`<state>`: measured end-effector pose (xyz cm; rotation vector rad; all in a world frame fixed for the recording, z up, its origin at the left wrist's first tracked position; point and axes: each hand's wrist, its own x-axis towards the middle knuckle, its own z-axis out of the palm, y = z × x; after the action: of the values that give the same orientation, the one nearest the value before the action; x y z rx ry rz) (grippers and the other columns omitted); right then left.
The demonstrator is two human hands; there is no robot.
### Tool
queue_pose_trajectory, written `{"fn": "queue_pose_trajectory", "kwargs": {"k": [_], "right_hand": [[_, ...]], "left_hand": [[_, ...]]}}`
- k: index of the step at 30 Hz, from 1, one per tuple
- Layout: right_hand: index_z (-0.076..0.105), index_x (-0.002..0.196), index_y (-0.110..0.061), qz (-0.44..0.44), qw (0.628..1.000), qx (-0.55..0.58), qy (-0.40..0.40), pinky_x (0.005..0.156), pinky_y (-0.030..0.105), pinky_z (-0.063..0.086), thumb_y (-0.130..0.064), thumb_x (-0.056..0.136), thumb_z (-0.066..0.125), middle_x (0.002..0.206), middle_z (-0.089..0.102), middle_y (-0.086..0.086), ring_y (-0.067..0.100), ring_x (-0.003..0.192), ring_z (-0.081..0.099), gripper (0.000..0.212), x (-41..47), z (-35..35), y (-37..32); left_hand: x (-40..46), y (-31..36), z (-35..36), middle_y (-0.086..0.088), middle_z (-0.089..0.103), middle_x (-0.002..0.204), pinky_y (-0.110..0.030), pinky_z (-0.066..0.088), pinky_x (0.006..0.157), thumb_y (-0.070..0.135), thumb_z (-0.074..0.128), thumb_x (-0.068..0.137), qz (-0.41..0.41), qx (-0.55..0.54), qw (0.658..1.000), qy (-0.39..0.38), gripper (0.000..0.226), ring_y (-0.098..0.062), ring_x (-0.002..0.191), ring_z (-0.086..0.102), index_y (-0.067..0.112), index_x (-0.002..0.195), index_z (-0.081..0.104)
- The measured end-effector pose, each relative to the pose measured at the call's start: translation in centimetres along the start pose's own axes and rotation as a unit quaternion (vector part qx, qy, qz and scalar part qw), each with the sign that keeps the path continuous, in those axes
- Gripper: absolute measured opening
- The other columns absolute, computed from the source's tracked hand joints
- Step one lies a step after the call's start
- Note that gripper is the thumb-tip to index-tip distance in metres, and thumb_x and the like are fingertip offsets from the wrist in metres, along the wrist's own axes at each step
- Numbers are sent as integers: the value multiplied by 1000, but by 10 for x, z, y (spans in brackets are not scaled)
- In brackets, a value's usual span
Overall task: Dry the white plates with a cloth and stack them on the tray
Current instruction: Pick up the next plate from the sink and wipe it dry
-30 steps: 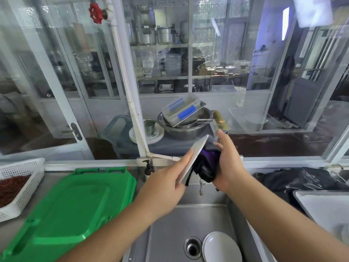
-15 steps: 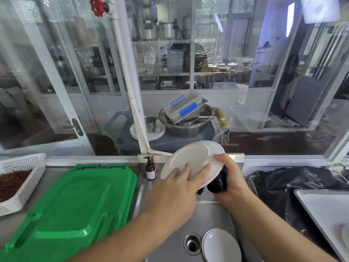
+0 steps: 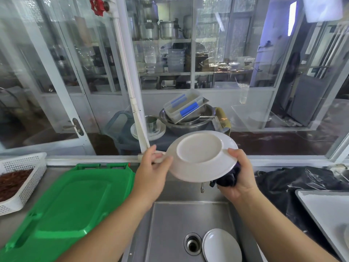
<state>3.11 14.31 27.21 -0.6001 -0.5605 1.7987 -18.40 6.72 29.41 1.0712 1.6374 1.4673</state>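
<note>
A white plate (image 3: 200, 157) is held above the sink with its underside facing me. My left hand (image 3: 151, 173) grips its left rim, thumb on top. My right hand (image 3: 238, 176) holds the right rim, thumb on the plate's back, and also holds a dark purple cloth (image 3: 227, 178) bunched under the plate. A second white plate (image 3: 221, 246) leans in the steel sink (image 3: 170, 224) beside the drain. The pale tray (image 3: 324, 210) lies at the right edge of the counter, with part of another plate on it at the frame's border.
A green plastic lid (image 3: 66, 201) covers the counter on the left, with a white mesh basket (image 3: 24, 167) of brown stuff beyond it. A black plastic bag (image 3: 294, 182) lies right of the sink. A window with a white pipe stands directly behind.
The plate has been turned from edge-on to underside up. My left hand moved from the plate's face to its left rim. The cloth now sits under the plate in my right hand.
</note>
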Motion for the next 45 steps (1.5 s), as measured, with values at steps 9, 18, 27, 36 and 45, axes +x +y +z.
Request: {"fn": "queue_pose_trajectory", "kwargs": {"k": [9, 18, 27, 36, 45], "right_hand": [[83, 104, -11, 20, 1000, -9, 12, 66, 47, 63, -31, 73, 75, 102, 78, 15, 37, 86, 78, 38, -2, 1, 13], [76, 96, -16, 63, 965, -173, 185, 64, 36, 53, -56, 98, 66, 82, 69, 14, 29, 69, 62, 42, 11, -6, 15], [70, 120, -40, -240, 749, -611, 92, 81, 37, 53, -58, 100, 56, 98, 72, -14, 16, 95, 69, 30, 22, 20, -8], [75, 125, -28, -472, 459, -742, -125, 85, 40, 51, -45, 99, 63, 123, 68, -3, 34, 97, 59, 34, 0, 71, 3], [78, 122, -19, -533, 483, -683, -132, 94, 46, 50, -37, 98, 70, 120, 72, 5, 37, 101, 63, 31, 1, 90, 6]], "left_hand": [[-12, -4, 20, -15, 77, 119, -36, 66, 68, 15, 76, 77, -247, -455, 852, -80, 49, -24, 96, 78, 6, 124, 66], [-3, -8, -1, -12, 75, 124, -37, 65, 82, 9, 72, 80, -156, -416, 893, -76, 48, -26, 113, 73, 12, 128, 68], [-9, -11, -3, -7, 81, 98, -31, 63, 65, -2, 61, 96, -85, -216, 965, -117, 25, -16, 83, 76, 16, 104, 76], [-16, -8, 3, -3, 80, 96, -27, 58, 65, 19, 72, 85, -1, -132, 976, -175, 18, -14, 85, 74, 30, 96, 81], [-22, -19, -6, -15, 78, 106, -50, 62, 80, 36, 82, 72, 13, -170, 974, -152, 35, -30, 97, 73, 23, 104, 79]]}}
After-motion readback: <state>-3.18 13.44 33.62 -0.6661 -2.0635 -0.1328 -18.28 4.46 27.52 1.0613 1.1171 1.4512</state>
